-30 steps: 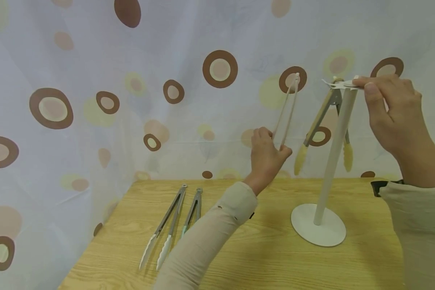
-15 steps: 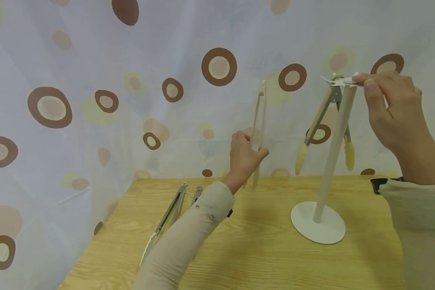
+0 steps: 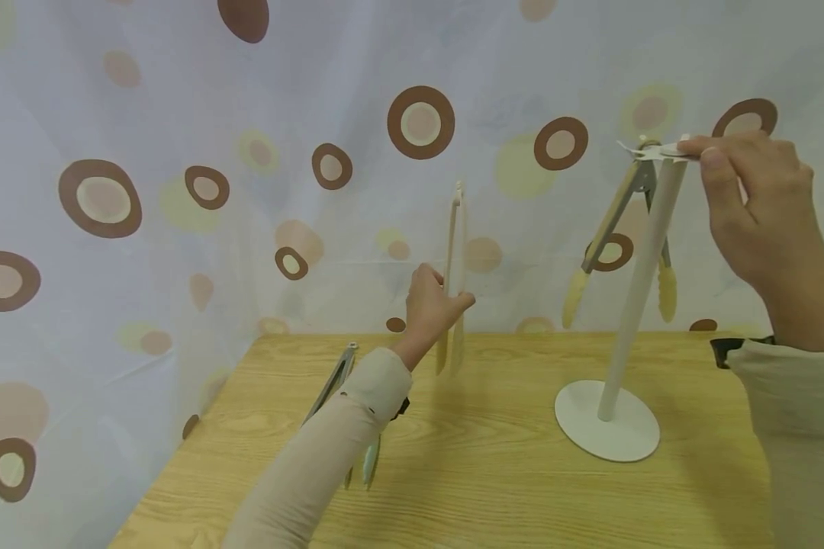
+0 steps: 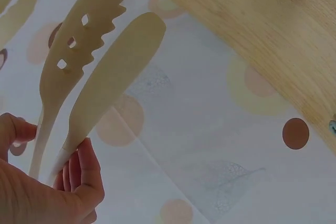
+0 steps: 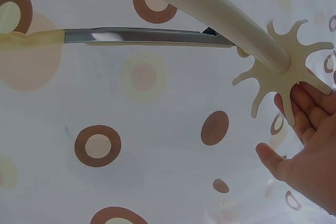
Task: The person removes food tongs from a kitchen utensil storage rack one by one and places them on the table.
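Note:
My left hand (image 3: 431, 311) holds a pair of cream tongs (image 3: 455, 229) upright over the table, hinge end up. In the left wrist view, thumb and fingers grip the two tong arms below their heads; one head (image 4: 81, 40) is slotted and toothed, the other (image 4: 121, 61) smooth. The right hand (image 3: 772, 206) touches the top of a white stand (image 3: 642, 278). In the right wrist view its fingers lie against the star-shaped hook plate (image 5: 294, 80), with the thumb apart from it. Metal tongs with yellow tips (image 3: 611, 223) hang from a hook.
The stand's round base (image 3: 580, 431) rests on the wooden table (image 3: 508, 473). Metal tongs (image 3: 335, 375) lie at left, partly behind the left sleeve. Beside them shows the teal tip (image 3: 371, 461) of another pair. A patterned curtain (image 3: 302, 69) hangs behind.
My left hand has moved left and down, away from the stand, carrying the cream tongs, whose arms look closer together. The right hand stays at the stand's top.

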